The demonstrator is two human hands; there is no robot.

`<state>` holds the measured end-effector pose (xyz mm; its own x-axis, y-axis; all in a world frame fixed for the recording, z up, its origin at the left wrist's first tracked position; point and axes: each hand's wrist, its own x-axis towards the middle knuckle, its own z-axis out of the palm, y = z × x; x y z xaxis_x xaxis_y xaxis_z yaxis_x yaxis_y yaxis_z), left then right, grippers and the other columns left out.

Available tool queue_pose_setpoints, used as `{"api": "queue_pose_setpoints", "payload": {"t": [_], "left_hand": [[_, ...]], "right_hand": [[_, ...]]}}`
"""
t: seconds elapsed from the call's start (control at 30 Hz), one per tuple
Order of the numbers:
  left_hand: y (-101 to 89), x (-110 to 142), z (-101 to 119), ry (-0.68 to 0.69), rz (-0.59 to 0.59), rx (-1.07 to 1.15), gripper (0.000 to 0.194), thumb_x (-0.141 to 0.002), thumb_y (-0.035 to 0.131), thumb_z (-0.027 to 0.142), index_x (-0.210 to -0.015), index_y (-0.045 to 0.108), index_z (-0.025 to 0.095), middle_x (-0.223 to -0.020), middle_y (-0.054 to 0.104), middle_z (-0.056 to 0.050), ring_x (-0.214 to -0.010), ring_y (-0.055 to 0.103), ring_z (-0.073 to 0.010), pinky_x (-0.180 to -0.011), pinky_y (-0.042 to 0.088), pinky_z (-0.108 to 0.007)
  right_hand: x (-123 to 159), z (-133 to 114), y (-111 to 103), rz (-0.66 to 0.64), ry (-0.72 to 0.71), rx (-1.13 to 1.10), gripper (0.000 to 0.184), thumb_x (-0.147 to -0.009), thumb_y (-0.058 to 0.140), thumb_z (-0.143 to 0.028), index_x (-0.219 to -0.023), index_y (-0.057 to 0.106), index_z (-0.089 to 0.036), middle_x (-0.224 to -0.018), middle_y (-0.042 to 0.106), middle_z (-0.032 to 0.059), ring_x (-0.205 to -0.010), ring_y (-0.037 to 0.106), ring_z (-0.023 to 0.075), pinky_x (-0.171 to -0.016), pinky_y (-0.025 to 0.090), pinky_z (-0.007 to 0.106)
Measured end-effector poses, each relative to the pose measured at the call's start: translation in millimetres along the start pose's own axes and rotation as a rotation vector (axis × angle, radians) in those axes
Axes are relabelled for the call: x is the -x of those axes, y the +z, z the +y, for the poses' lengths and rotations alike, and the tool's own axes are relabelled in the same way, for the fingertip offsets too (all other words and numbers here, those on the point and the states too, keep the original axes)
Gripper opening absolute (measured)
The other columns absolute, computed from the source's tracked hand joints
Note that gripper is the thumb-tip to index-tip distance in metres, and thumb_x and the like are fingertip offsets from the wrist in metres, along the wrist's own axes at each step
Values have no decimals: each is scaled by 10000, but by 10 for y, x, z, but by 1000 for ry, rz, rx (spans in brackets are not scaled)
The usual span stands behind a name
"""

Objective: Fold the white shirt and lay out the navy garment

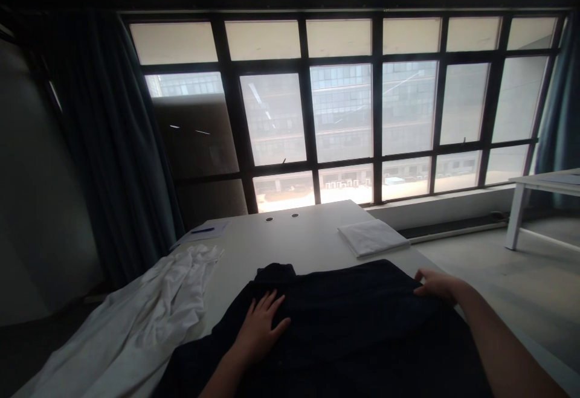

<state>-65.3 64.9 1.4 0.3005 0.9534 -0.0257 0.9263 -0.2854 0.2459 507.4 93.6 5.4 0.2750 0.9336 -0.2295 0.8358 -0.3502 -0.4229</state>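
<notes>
A dark navy garment (357, 319), perhaps a shirt, lies spread over the near part of the white table, with a small raised fold at its far left edge. My left hand (260, 328) rests on its left part, fingers spread flat against the cloth. At the garment's far right edge, my right hand (437, 286) pinches the fabric between thumb and fingers. The near end of the garment runs out of view at the bottom.
Crumpled white cloth (149, 307) covers the table's left side. A folded white cloth (372, 238) sits at the right edge of the white table (281, 241). Paper with a blue pen (202, 230) lies far left. Another table (516, 211) stands right, and windows (339, 114) line the back.
</notes>
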Motion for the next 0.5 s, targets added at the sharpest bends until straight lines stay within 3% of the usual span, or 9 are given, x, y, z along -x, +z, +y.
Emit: {"api": "queue_pose_setpoints", "payload": {"t": [0.17,0.3,0.5], "left_hand": [[36,-3,-13,-12,17,-4,797,-906,332,817,-1562,373,368,-1683,256,-10,-1569,154,-327,-1252,39,-652],[46,-7,-23,-7,20,-9,792,-906,328,816,-1560,377,373,-1683,255,-5,-1568,157,-332,-1253,52,-648],[25,1,-15,-10,12,-3,796,-904,327,819,-1563,369,375,-1684,254,-1,-1570,151,-323,-1257,46,-637]], "right_hand": [[3,-84,-52,-57,5,78,435,-667,743,-385,-1042,689,-172,-1043,728,146,-917,700,304,-768,533,393],[-23,-410,11,1,-84,161,446,-787,660,-434,-1135,664,-155,-1233,665,186,-1144,630,346,-946,485,437],[131,-1138,591,32,-296,226,629,-889,533,-585,-1426,539,-258,-1541,466,142,-1411,415,392,-1134,303,590]]}}
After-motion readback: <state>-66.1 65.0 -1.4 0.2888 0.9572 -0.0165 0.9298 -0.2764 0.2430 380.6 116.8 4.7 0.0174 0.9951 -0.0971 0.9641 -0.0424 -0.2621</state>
